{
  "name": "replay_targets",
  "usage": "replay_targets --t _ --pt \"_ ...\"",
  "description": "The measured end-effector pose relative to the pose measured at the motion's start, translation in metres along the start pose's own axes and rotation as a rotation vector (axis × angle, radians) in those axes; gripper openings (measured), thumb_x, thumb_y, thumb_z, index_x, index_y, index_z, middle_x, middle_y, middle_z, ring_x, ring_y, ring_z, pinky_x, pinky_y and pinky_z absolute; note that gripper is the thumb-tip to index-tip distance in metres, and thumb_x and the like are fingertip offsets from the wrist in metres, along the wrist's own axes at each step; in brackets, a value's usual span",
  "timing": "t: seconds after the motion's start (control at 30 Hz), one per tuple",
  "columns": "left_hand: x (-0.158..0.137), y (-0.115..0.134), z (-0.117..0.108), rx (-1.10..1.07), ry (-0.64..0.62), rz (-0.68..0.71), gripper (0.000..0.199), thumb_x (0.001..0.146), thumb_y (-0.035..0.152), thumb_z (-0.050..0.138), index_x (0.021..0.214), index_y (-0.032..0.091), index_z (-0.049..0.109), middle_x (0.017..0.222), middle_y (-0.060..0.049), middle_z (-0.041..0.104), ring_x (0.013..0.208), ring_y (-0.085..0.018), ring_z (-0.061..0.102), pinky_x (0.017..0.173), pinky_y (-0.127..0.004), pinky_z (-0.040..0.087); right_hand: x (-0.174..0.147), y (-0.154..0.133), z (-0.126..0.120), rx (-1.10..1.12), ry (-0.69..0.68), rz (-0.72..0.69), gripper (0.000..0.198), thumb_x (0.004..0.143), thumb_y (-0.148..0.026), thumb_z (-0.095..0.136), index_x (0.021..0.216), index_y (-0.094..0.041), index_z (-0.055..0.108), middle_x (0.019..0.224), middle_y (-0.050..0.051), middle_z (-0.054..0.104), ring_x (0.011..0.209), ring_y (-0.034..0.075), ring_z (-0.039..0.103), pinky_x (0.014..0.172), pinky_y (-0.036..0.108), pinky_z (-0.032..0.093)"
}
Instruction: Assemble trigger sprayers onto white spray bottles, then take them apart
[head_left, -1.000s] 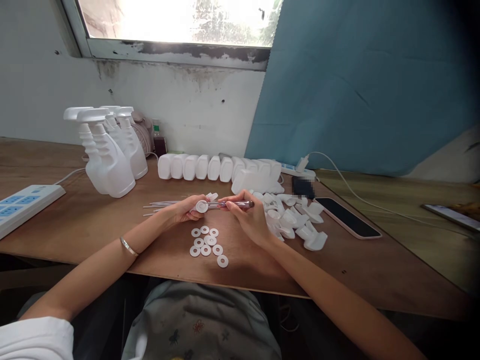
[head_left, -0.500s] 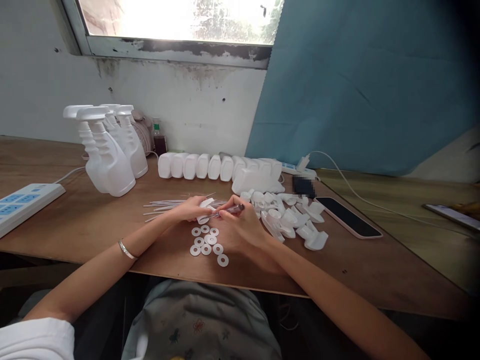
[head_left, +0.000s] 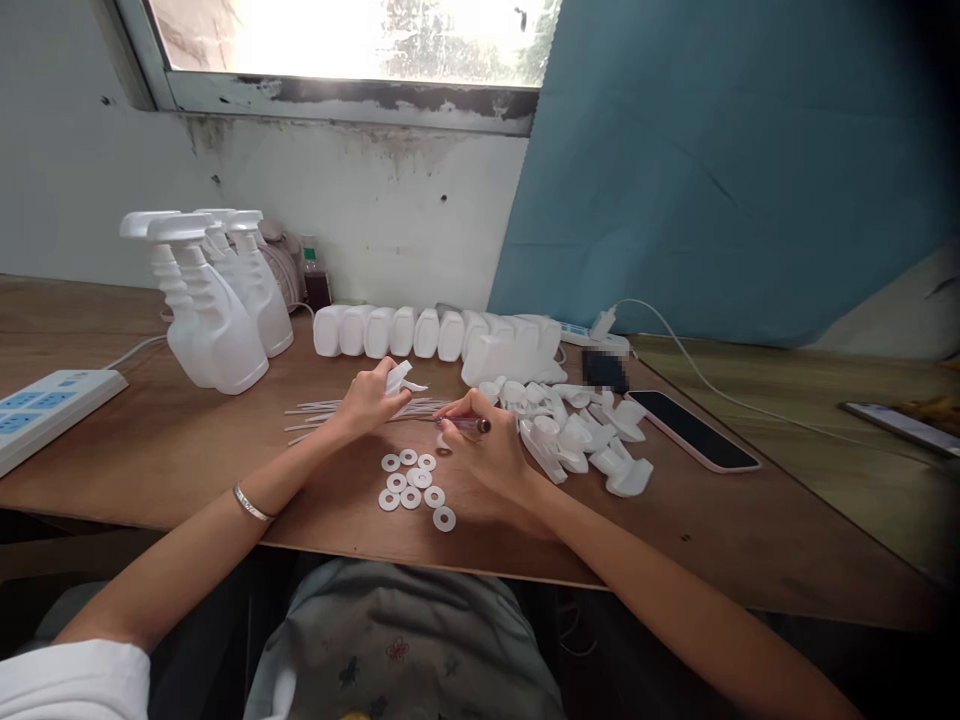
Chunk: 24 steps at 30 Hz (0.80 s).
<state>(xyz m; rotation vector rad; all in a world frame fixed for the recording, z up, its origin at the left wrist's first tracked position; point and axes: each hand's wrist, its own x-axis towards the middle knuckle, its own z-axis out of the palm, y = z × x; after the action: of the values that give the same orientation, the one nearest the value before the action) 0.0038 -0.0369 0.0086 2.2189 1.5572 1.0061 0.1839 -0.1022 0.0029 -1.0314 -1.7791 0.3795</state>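
My left hand is closed around a white spray trigger head, raised over a row of thin white tubes. Between the fingers of my right hand is a slim pen-like tool with a dark handle end. A small white ring-like piece shows just below the right fingertips; I cannot tell whether they hold it. Several flat white washers lie on the table in front of my hands. To the right of my right hand is a pile of white trigger heads.
White bottles lie in a row at the back. Assembled spray bottles stand at back left. A power strip lies at the left, a phone at the right. The table's front edge is near my lap.
My left hand has lifted the trigger head up and away from the right hand. The tool has come away from it, and the white ring-like piece now shows below my right fingers.
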Motion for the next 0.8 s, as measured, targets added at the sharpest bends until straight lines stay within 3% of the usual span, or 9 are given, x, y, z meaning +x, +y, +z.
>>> replay_targets --t 0.3,0.53,0.63,0.8 --pt "0.012 -0.018 0.006 -0.219 0.039 -0.141 0.030 0.075 0.046 0.045 0.072 0.017 0.051 0.062 0.002 0.049 0.060 -0.014 0.046 0.058 -0.023 0.033 0.011 0.015 -0.003 -0.194 0.106 0.170 0.011 0.074 -0.023 0.046 0.064 -0.021 0.041 0.050 -0.003 0.052 0.047 0.013 0.050 0.053 0.026 0.037" --pt "0.015 -0.020 0.010 -0.499 0.021 -0.244 0.037 0.069 0.051 0.049 0.066 0.014 0.054 0.055 0.002 0.049 0.051 -0.011 0.045 0.049 -0.021 0.033 0.012 0.016 -0.011 -0.369 0.131 0.061 0.012 0.078 -0.023 0.040 0.066 -0.021 0.038 0.048 -0.004 0.041 0.043 0.011 0.041 0.051 0.025 0.031" --pt "0.015 -0.019 0.010 -0.574 0.010 -0.259 0.032 0.069 0.047 0.052 0.070 0.015 0.051 0.056 0.002 0.050 0.047 -0.010 0.047 0.046 -0.021 0.036 0.011 0.017 -0.010 -0.385 0.093 0.015 0.013 0.078 -0.022 0.041 0.066 -0.021 0.037 0.048 -0.004 0.039 0.043 0.011 0.039 0.050 0.025 0.030" --pt "0.015 -0.016 0.010 -0.769 0.018 -0.338 0.030 0.071 0.036 0.055 0.088 0.018 0.041 0.061 0.002 0.056 0.048 -0.014 0.057 0.046 -0.025 0.046 0.008 0.011 -0.005 -0.119 -0.099 0.012 0.014 0.082 -0.027 0.043 0.070 -0.020 0.041 0.052 -0.003 0.049 0.047 0.010 0.047 0.050 0.023 0.037"
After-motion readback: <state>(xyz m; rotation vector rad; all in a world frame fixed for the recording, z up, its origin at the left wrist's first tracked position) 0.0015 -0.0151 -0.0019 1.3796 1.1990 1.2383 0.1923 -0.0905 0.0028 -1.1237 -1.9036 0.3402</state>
